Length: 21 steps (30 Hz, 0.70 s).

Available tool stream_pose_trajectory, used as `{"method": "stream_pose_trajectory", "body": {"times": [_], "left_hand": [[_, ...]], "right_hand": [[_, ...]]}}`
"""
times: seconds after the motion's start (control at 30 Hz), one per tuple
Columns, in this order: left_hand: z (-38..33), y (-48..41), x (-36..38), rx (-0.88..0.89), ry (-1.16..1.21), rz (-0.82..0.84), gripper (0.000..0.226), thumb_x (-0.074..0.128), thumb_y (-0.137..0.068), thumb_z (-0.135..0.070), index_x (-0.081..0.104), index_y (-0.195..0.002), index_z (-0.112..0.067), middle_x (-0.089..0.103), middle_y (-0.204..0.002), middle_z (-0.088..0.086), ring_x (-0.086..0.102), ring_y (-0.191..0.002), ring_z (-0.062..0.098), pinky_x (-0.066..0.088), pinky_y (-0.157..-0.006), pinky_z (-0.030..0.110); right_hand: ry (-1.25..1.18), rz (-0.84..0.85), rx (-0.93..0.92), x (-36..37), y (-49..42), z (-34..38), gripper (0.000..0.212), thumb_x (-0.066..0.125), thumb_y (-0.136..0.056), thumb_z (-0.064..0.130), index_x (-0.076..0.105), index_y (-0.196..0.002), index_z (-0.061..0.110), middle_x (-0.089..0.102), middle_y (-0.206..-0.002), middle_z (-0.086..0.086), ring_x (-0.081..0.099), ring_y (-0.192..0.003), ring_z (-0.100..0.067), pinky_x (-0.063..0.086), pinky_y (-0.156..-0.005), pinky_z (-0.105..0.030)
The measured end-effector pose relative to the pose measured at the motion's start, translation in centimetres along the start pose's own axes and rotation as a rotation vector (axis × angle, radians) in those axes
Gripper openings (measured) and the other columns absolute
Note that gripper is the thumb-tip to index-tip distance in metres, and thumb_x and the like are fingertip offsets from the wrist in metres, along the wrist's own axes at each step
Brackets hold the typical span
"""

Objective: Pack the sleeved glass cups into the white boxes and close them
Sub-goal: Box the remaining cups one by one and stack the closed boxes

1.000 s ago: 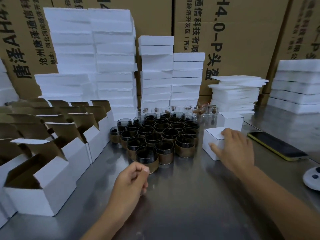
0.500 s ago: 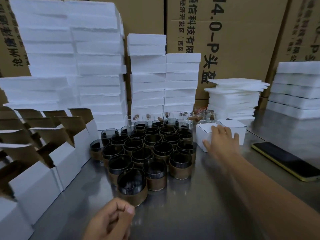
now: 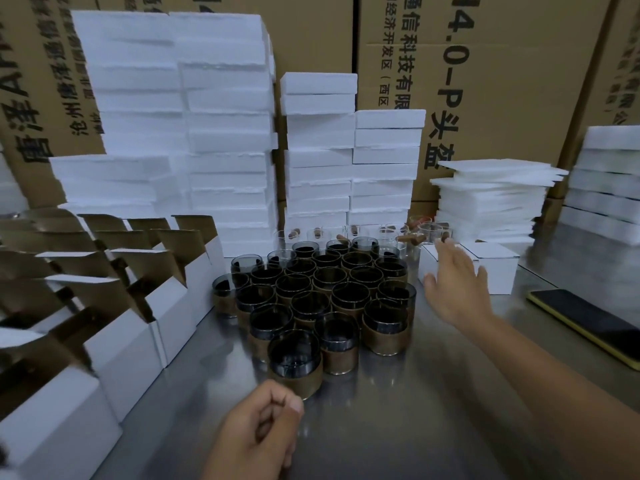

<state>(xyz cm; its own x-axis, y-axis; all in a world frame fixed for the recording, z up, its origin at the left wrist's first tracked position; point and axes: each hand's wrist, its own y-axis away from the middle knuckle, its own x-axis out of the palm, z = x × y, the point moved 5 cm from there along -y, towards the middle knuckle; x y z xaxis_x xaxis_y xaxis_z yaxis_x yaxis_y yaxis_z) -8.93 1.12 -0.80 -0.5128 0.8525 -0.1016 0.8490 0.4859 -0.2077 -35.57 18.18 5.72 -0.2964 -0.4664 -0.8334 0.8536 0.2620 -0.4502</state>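
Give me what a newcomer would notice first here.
A dense cluster of dark cups in brown sleeves fills the centre of the table, with tall white foam stacks right behind it. Rows of open boxes line the left edge. The right hand reaches, fingers straight, over the closed boxes at right, while the left hand sits curled, holding nothing, in front of the nearest cup.

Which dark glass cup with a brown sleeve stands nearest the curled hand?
The frontmost brown-sleeved dark glass cup, standing alone ahead of all others, just beyond the left hand.
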Motion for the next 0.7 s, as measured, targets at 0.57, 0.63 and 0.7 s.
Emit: {"method": "stream_pose_trajectory", "body": {"times": [0.57, 0.63, 0.7], "left_hand": [[-1.5, 1.9, -0.8, 0.133, -0.145, -0.098, 0.024, 0.055, -0.092, -0.018, 0.054, -0.068, -0.022, 0.05, -0.052, -0.008, 0.046, -0.053, 0.011, 0.04, -0.056, 0.028], [-1.7, 2.3, -1.2, 0.168, -0.172, -0.114, 0.023, 0.055, -0.092, -0.019, 0.054, -0.069, -0.021, 0.05, -0.056, -0.005, 0.046, -0.056, 0.013, 0.04, -0.057, 0.029], [-1.9, 2.7, -1.3, 0.196, -0.196, -0.13, 0.023, 0.054, -0.093, -0.019, 0.053, -0.07, -0.021, 0.051, -0.059, -0.002, 0.047, -0.058, 0.014, 0.04, -0.058, 0.03]], "right_hand": [[-0.694, 0.052, -0.215, -1.3, 19.5, 8.2, 0.022, 0.063, -0.082, 0.005, 0.061, -0.079, 0.026, 0.064, -0.086, 0.01, 0.057, -0.087, 0.0, 0.038, -0.074, -0.006], [-0.69, 0.022, -0.2, -1.6, 19.4, 7.7, 0.024, 0.063, -0.083, 0.004, 0.062, -0.076, 0.027, 0.064, -0.082, 0.011, 0.058, -0.083, -0.001, 0.038, -0.071, -0.005], [-0.727, -0.004, -0.161, -1.8, 19.3, 7.2, 0.029, 0.062, -0.084, 0.002, 0.06, -0.073, 0.029, 0.064, -0.079, 0.011, 0.057, -0.078, 0.001, 0.037, -0.068, -0.003]]}}
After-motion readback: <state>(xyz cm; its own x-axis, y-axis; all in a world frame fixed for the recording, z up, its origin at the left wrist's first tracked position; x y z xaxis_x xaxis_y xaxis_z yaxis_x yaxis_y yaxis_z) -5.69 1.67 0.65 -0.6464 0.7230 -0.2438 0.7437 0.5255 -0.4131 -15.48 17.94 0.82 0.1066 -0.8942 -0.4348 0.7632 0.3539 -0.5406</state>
